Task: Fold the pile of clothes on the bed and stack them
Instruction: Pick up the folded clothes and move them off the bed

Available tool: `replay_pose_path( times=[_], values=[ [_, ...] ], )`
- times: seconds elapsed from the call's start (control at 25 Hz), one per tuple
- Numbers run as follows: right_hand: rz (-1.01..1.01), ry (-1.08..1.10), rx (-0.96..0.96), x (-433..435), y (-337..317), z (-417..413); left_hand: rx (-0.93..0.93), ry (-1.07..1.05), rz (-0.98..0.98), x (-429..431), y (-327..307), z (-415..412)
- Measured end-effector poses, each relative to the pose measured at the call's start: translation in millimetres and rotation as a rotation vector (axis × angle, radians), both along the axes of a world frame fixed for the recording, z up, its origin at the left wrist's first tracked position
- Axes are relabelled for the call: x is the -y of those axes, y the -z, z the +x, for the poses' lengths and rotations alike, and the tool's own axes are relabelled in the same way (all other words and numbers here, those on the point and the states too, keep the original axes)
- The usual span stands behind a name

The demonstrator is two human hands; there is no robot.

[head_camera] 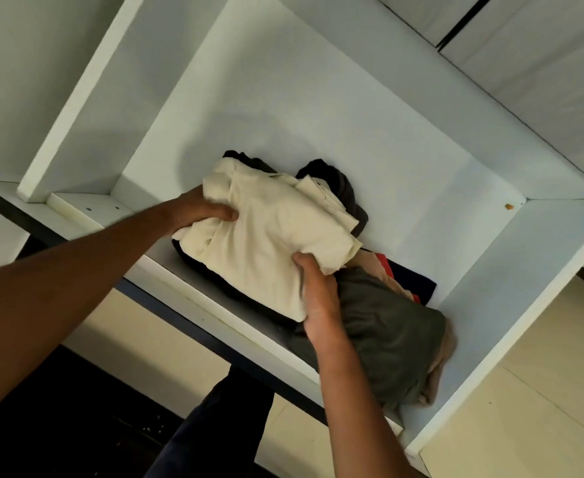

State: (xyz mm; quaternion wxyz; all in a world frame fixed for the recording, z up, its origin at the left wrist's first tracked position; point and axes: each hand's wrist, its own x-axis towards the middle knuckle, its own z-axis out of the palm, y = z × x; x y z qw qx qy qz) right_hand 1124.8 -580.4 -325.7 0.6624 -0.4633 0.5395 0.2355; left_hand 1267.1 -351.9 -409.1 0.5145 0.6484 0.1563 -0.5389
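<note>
- Cream folded garment (270,243) sits on top of a dark stack (349,198) in the white wardrobe shelf (214,326), near its front edge, left of centre.
- Left hand (201,212) pinches the garment's left edge, thumb on top, fingers tucked under.
- Right hand (318,291) grips the near-right corner, fingers curled into the cloth.
- Second stack just beside it on the right: grey-green piece (394,339) on top, tan, red and navy under it, close to the shelf's right wall.
- Step looks like placing the folded piece on the stack.
- To do well: lower flat, keep both edges level, square it with the dark pieces below, push back from the front edge.
- Loose flap at the back-right may unfold; smooth it before letting go.
- Bed not in view.
</note>
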Motion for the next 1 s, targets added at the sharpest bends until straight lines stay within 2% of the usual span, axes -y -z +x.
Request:
replay_pose_path(
  times=[0.08, 0.16, 0.2, 0.28, 0.36, 0.44, 0.56, 0.64, 0.72, 0.88, 0.92, 1.0],
  values=[
    [-0.134, -0.374, -0.078, 24, -22, 0, 0.139, 0.083, 0.082, 3, -18, 4],
    [-0.506, -0.752, -0.069, 54, -36, 8, 0.468, 0.255, 0.306, 6, -39, 11],
    [-0.66, -0.797, -0.019, 65, -42, 19, 0.655, 0.349, 0.385, 9, -50, 12],
    [-0.802, -0.665, 0.176, 75, -37, 42, 0.952, 0.553, 0.405, 28, -73, 1],
    [-0.69, -0.625, 0.315, 74, -12, 73, 1.103, 0.805, 0.389, 57, -79, -26],
    [-0.481, -0.768, 0.264, 64, 21, 98, 1.044, 0.978, 0.431, 84, -69, -61],
    [-0.25, -0.982, 0.021, 55, 43, 110, 1.019, 0.923, 0.538, 92, -43, -98],
    [-0.037, -0.956, -0.077, 68, 45, 106, 1.115, 0.916, 0.532, 89, -36, -111],
    [0.059, -0.918, -0.08, 76, 42, 100, 1.168, 0.954, 0.513, 90, -32, -112],
    [-0.22, -0.96, -0.036, 63, 50, 105, 1.098, 1.002, 0.561, 99, -24, -103],
    [-0.34, -0.983, 0.002, 59, 44, 106, 1.076, 1.005, 0.565, 100, -27, -101],
    [-0.732, -0.952, 0.176, 57, 27, 98, 1.061, 0.981, 0.566, 98, -37, -103]
  ],
)
